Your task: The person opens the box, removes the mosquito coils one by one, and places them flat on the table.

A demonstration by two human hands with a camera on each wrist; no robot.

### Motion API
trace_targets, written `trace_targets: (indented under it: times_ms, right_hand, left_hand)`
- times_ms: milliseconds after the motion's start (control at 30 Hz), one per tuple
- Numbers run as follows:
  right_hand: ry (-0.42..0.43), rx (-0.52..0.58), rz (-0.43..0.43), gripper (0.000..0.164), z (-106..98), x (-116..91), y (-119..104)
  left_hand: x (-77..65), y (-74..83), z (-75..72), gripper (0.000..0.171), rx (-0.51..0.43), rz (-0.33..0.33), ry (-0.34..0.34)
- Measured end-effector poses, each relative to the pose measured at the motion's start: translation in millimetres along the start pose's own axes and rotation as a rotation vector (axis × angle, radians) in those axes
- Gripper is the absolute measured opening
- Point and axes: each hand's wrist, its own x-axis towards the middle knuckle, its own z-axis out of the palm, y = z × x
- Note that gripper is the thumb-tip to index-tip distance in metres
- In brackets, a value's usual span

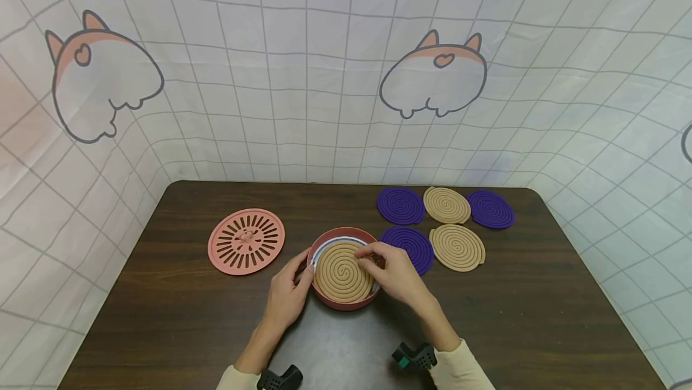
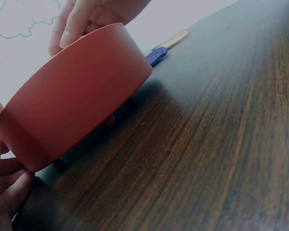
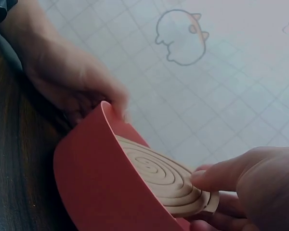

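Observation:
A round red box (image 2: 77,91) stands on the table, with a silvery lining along its inner wall. My left hand (image 1: 288,291) grips its left side, thumb over the rim and fingers outside. Pinched at its edge between the thumb and fingers of my right hand (image 1: 393,271) is a tan mosquito coil (image 3: 159,178). This coil lies tilted in the mouth of the box, partly below the rim. What lies under it is hidden. To the right of the box, a purple coil (image 1: 408,247) is partly covered by my right hand.
A pink slotted lid (image 1: 245,241) lies left of the box. At the back right are more coils: a tan one (image 1: 458,247), another tan one (image 1: 447,205), a purple one (image 1: 400,205) and another purple one (image 1: 490,209). A patterned curtain (image 1: 335,107) rises behind the table.

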Motion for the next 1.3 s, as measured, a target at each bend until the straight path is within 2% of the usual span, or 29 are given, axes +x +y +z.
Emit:
trace_targets:
  times_ms: [267, 567, 1100, 1300]
  right_hand:
    - [-0.053, 0.021, -0.012, 0.014, -2.1, 0.2, 3.2]
    - [-0.061, 0.07, -0.003, 0.016, -3.2, 0.0, 5.3]
    - [-0.033, 0.144, 0.065, 0.019, -4.2, 0.3, 8.3]
    - [-0.002, 0.171, 0.067, 0.019, -4.6, 1.3, 10.3]
  left_hand:
    - [-0.5, 0.5, -1.1, 0.038, -0.01, -0.013, -0.006]
    - [-0.5, 0.1, -0.6, 0.038, -0.008, -0.015, -0.005]
    - [-0.5, 0.4, -0.1, 0.038, -0.001, -0.007, 0.0]
    - [-0.8, 1.3, -0.2, 0.038, 0.013, -0.007, 0.005]
